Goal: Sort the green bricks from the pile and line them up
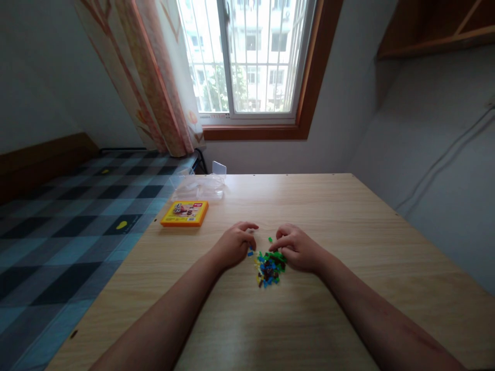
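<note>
A small heap of tiny coloured building pieces (269, 268), green, blue, yellow and brown, lies on the wooden table (348, 247). My left hand (234, 244) rests just left of the heap with its fingers curled, a blue piece at its lower edge. My right hand (297, 248) sits at the heap's upper right, fingers bent and pinched over the green pieces. Whether either hand grips a piece is too small to make out. One green piece (269, 239) lies apart between the hands.
A flat orange box (184, 213) with a picture on its lid lies at the table's left. Behind it sits a crumpled clear plastic bag (199, 186). A bed with a checked cover (77, 216) adjoins the table's left edge. The window and a wall stand behind.
</note>
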Available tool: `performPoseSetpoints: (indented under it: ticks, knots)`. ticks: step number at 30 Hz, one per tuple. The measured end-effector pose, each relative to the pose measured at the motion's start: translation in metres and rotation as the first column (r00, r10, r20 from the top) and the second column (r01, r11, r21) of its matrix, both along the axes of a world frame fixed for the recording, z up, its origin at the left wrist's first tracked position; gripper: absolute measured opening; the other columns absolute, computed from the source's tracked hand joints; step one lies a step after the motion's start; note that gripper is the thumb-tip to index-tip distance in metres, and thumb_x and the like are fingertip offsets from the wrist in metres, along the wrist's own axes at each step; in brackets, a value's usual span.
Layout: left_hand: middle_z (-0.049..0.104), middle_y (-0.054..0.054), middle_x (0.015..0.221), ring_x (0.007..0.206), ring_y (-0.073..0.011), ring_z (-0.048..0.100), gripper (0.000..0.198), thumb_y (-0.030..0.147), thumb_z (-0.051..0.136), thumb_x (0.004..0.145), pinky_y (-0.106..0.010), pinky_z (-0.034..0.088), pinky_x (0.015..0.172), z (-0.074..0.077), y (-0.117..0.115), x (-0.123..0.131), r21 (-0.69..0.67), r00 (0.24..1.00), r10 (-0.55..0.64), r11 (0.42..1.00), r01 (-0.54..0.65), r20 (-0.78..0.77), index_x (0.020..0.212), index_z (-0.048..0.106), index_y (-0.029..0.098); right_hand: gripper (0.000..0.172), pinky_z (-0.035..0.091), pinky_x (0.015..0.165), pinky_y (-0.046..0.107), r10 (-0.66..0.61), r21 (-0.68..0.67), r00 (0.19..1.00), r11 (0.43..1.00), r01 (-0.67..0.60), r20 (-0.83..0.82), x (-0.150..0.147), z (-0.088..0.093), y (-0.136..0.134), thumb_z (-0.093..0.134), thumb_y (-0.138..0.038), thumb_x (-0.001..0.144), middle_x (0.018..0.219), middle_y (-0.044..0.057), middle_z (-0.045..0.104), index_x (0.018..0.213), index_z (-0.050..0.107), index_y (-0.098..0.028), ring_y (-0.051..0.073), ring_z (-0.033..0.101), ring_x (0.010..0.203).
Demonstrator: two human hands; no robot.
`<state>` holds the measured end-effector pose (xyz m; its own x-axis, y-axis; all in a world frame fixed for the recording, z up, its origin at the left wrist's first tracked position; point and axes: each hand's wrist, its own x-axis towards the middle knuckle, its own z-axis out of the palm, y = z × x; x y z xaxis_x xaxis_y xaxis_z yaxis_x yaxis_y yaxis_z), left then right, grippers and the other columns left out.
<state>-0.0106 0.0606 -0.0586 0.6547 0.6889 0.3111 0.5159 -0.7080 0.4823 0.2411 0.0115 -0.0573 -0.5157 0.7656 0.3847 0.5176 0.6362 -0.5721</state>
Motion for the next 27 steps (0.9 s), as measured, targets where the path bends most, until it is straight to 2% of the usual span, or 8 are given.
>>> performPoseSetpoints:
  ticks: [3, 6, 12, 18, 24, 27]
  knots:
    - [0.067, -0.002, 0.128, 0.117, -0.0207, 0.061, 0.038, -0.003, 0.052, 0.075, -0.039, 0.048, 0.106, 0.0010, -0.0007, -0.0002, -0.014, 1.000, -0.018, 1.000, 0.019, 0.017, 0.070, 0.078, 0.024, 0.042, 0.041, 0.083, 0.033, 0.027, -0.014, 1.000, 1.000, -0.026, 0.016, -0.0004, -0.0005, 0.0001, 0.055, -0.001, 0.072, 0.087, 0.004, 0.061, 0.093, 0.082, -0.025, 0.018, 0.054, 0.086]
    - [0.062, -0.001, 0.137, 0.124, -0.0216, 0.057, 0.043, -0.005, 0.051, 0.073, -0.041, 0.046, 0.110, 0.0016, -0.0016, -0.0003, -0.022, 0.998, -0.051, 0.998, 0.052, 0.033, 0.077, 0.081, 0.026, 0.041, 0.041, 0.081, 0.033, 0.047, -0.029, 0.998, 0.999, -0.046, 0.029, -0.0002, -0.0012, 0.0003, 0.055, -0.001, 0.072, 0.084, 0.004, 0.061, 0.093, 0.082, -0.025, 0.017, 0.053, 0.084]
    - [0.057, 0.001, 0.144, 0.133, -0.0234, 0.051, 0.052, -0.007, 0.050, 0.072, -0.046, 0.040, 0.116, 0.0021, -0.0032, 0.0002, -0.026, 0.993, -0.119, 0.993, 0.118, -0.020, 0.087, 0.082, 0.031, 0.038, 0.040, 0.077, 0.031, 0.012, -0.023, 1.000, 1.000, -0.012, -0.009, 0.0003, -0.0002, -0.0004, 0.054, -0.002, 0.073, 0.079, 0.003, 0.059, 0.089, 0.081, -0.023, 0.017, 0.052, 0.081]
    - [0.056, 0.001, 0.146, 0.132, -0.0239, 0.052, 0.053, -0.006, 0.052, 0.076, -0.046, 0.042, 0.114, 0.0015, -0.0022, 0.0015, 0.020, 0.995, -0.081, 0.996, 0.082, -0.062, 0.096, 0.081, 0.034, 0.037, 0.040, 0.077, 0.032, 0.021, -0.027, 0.999, 0.999, -0.022, -0.043, -0.0004, 0.0038, -0.0027, 0.050, -0.002, 0.072, 0.075, 0.003, 0.059, 0.083, 0.080, -0.022, 0.018, 0.052, 0.079]
    - [0.054, -0.006, 0.148, 0.131, -0.0257, 0.053, 0.039, 0.008, 0.054, 0.090, -0.045, 0.048, 0.110, -0.0016, -0.0007, 0.0025, 0.042, 0.998, -0.007, 0.999, 0.010, -0.068, 0.110, 0.078, 0.031, 0.038, 0.040, 0.078, 0.032, 0.049, -0.031, 0.999, 0.998, -0.050, -0.023, 0.0003, 0.0018, -0.0032, 0.050, -0.002, 0.071, 0.076, 0.003, 0.060, 0.083, 0.080, -0.023, 0.018, 0.052, 0.079]
    - [0.049, -0.005, 0.152, 0.135, -0.0257, 0.050, 0.048, 0.002, 0.054, 0.086, -0.047, 0.044, 0.114, 0.0008, -0.0034, 0.0025, 0.046, 0.997, -0.029, 0.998, 0.032, -0.070, 0.114, 0.077, 0.033, 0.039, 0.041, 0.079, 0.032, 0.051, -0.051, 0.999, 0.997, -0.051, 0.003, 0.0009, 0.0011, -0.0025, 0.051, -0.001, 0.073, 0.078, 0.003, 0.061, 0.086, 0.080, -0.023, 0.018, 0.053, 0.080]
